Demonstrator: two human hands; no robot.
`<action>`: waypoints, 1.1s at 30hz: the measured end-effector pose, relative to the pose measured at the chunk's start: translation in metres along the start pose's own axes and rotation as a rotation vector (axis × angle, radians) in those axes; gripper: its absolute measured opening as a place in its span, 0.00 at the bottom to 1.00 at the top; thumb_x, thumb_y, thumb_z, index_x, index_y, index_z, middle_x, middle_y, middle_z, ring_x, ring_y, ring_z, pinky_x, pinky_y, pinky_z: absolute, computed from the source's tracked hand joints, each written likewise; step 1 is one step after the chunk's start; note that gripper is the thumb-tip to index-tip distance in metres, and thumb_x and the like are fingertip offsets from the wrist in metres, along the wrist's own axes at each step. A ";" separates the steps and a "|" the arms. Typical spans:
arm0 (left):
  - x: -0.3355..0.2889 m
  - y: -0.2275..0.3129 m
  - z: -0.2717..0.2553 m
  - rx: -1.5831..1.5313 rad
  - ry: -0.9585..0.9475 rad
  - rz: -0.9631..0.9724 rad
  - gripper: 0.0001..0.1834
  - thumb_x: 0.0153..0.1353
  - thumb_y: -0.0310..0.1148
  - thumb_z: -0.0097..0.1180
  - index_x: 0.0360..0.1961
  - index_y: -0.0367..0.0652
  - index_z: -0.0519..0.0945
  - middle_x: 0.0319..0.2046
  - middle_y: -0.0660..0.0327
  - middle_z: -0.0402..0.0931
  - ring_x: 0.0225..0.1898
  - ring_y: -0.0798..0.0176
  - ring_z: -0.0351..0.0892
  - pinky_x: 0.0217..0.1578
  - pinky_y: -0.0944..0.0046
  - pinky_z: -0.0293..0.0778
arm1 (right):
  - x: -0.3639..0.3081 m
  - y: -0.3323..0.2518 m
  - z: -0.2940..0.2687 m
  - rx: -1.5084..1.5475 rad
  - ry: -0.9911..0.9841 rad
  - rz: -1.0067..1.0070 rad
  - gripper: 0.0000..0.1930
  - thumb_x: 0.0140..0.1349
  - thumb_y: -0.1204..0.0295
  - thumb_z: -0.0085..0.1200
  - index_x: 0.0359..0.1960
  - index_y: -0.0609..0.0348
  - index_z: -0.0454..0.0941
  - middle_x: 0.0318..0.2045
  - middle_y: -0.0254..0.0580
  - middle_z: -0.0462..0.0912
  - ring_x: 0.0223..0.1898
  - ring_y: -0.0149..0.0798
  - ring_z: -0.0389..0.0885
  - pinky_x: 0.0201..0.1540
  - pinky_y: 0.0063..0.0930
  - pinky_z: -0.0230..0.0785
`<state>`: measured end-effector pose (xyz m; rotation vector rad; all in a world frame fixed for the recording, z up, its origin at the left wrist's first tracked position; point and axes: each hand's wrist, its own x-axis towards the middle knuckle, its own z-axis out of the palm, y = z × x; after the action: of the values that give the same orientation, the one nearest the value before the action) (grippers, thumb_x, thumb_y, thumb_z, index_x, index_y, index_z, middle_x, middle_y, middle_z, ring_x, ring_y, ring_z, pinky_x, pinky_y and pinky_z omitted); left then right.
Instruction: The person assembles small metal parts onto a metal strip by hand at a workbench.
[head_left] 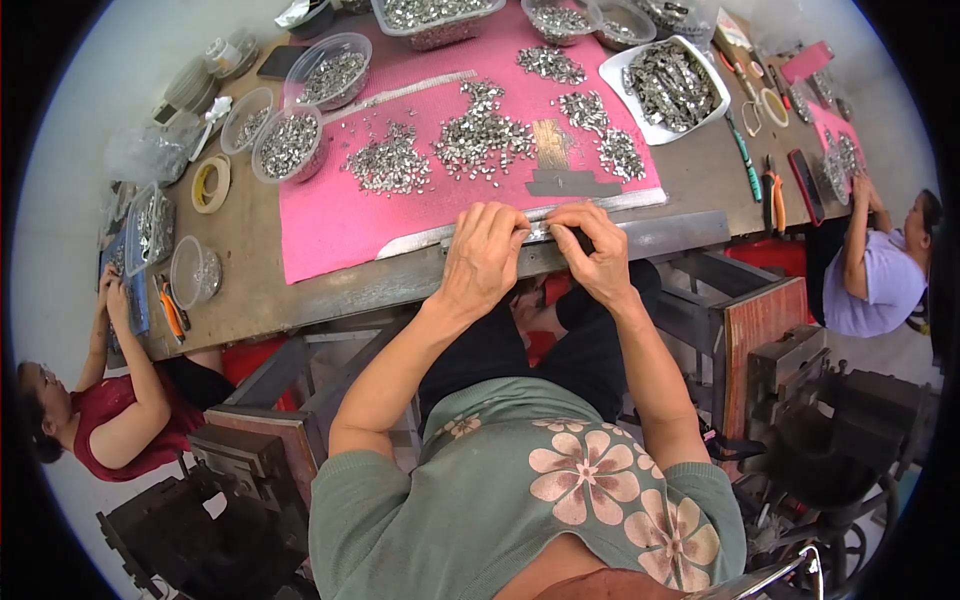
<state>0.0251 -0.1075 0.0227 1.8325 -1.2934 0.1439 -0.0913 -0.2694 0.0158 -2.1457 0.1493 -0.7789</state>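
Observation:
At the table's front edge, my left hand (480, 262) and my right hand (600, 258) face each other with fingers pinched. Between their fingertips shows a small shiny metal piece (538, 232), partly covered; its exact shape is too small to tell. Both hands are just above a grey metal rail (675, 232) along the edge. Beyond them, on a pink mat (335, 232), lie a flat grey bar (572, 184) and a tan ridged strip (550, 145). Loose piles of small silvery metal pieces (485, 138) spread over the mat.
Tubs of metal pieces (288, 145) stand left, with a tape roll (210, 184). At right are a white tray of metal strips (670, 85), orange-handled pliers (773, 197), a green pen (745, 160) and a red-edged phone (805, 187). Co-workers sit at both sides.

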 end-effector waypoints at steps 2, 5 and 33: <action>0.000 0.000 0.001 0.021 -0.008 0.004 0.07 0.61 0.22 0.60 0.39 0.39 0.77 0.36 0.55 0.76 0.38 0.49 0.74 0.41 0.53 0.67 | 0.000 -0.001 0.000 -0.003 0.009 -0.005 0.03 0.62 0.81 0.61 0.37 0.64 0.84 0.38 0.43 0.87 0.42 0.41 0.85 0.49 0.32 0.73; 0.001 0.003 0.001 0.076 -0.006 0.042 0.07 0.61 0.22 0.61 0.39 0.39 0.77 0.36 0.55 0.77 0.39 0.49 0.75 0.42 0.52 0.69 | -0.001 0.001 0.001 -0.002 0.025 -0.013 0.03 0.62 0.81 0.61 0.37 0.64 0.84 0.38 0.43 0.88 0.42 0.41 0.86 0.49 0.32 0.74; 0.101 -0.059 0.024 0.211 -0.302 0.412 0.03 0.57 0.35 0.68 0.33 0.54 0.88 0.34 0.66 0.76 0.46 0.60 0.75 0.61 0.42 0.58 | 0.001 0.002 -0.001 0.078 0.041 -0.003 0.04 0.60 0.81 0.62 0.36 0.64 0.81 0.36 0.44 0.85 0.39 0.46 0.84 0.45 0.35 0.75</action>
<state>0.1105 -0.1910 0.0280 1.7838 -1.9252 0.2393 -0.0910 -0.2719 0.0149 -2.0582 0.1348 -0.8174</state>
